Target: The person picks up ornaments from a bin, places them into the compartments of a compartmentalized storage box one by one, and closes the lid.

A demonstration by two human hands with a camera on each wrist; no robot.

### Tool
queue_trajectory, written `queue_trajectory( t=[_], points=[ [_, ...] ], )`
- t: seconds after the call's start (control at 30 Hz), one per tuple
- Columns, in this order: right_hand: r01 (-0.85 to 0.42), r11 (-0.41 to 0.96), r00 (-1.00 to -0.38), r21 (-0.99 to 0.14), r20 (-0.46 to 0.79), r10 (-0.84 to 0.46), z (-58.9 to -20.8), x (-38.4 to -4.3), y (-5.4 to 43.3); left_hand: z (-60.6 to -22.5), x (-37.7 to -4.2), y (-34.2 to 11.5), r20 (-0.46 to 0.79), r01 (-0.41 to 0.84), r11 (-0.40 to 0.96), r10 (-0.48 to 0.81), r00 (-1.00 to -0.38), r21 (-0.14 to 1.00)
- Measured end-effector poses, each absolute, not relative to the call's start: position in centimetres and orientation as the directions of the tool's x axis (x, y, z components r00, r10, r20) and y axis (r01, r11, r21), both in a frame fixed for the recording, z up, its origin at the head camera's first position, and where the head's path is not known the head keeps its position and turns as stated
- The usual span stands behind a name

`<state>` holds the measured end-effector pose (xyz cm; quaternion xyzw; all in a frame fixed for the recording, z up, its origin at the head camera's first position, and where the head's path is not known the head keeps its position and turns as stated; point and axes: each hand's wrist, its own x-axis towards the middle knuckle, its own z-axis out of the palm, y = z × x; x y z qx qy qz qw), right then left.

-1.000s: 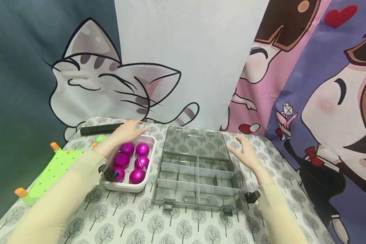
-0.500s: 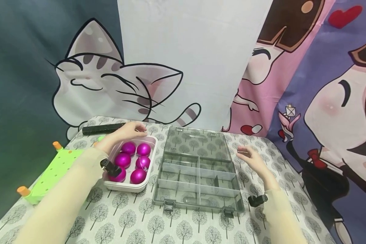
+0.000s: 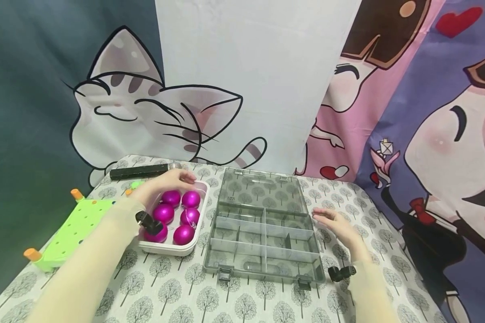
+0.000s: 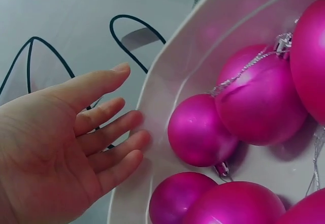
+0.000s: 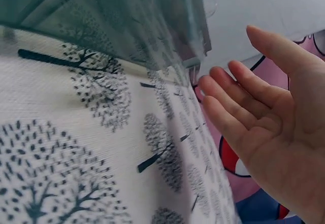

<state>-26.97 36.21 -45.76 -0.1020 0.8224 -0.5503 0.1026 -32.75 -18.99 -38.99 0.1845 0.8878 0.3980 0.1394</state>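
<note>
Over the far end of a white plastic tub (image 3: 173,250) hovers my left hand (image 3: 167,181), fingers relaxed and holding nothing. Inside the tub lie several shiny magenta Christmas baubles (image 3: 164,213), some with silver strings. To the tub's right a clear grey compartment box (image 3: 262,244) lies with its lid folded back and bare sections showing. My right hand (image 3: 337,224) is just off the box's right side, with loosely bent fingers and nothing in it. In the right wrist view the palm (image 5: 289,127) is turned toward the box.
A green pegboard-like stand (image 3: 74,229) with orange pegs is left of the tub, partly behind my left sleeve. Behind it lies a long black bar (image 3: 139,171). A printed cloth curtain (image 3: 250,67) hangs past the table's far edge.
My left hand has lowered slightly toward the tub. The right hand has drawn back toward me and a little outward. The baubles and the box have stayed put.
</note>
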Motion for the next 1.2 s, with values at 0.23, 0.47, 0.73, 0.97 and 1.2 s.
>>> queue_trajectory(
  t=[0.23,0.47,0.73,0.97,1.2],
  points=[
    [-0.008,0.25,-0.948,-0.968,-0.073,-0.31,-47.2,-27.1,36.3,-39.2,-32.4,-19.0,-0.121,0.236,0.635,0.465,-0.877,0.736],
    [0.011,0.273,-0.94,-0.962,-0.103,-0.326,-48.0,-26.4,36.5,-39.4,-32.1,-18.5,-0.159,0.255,0.693,0.473,-0.867,0.674],
    [0.025,0.254,-0.943,-0.967,-0.107,-0.314,-48.8,-26.1,36.5,-38.9,-31.9,-17.9,-0.188,0.25,0.723,0.467,-0.864,0.644],
    [0.008,0.206,-0.946,-0.979,-0.074,-0.316,-49.2,-25.9,36.4,-39.1,-32.1,-17.8,-0.196,0.256,0.737,0.466,-0.863,0.625],
    [0.035,0.188,-0.953,-0.982,-0.089,-0.288,-49.5,-25.8,36.0,-39.4,-31.8,-17.7,-0.227,0.227,0.764,0.438,-0.87,0.604]
  ],
)
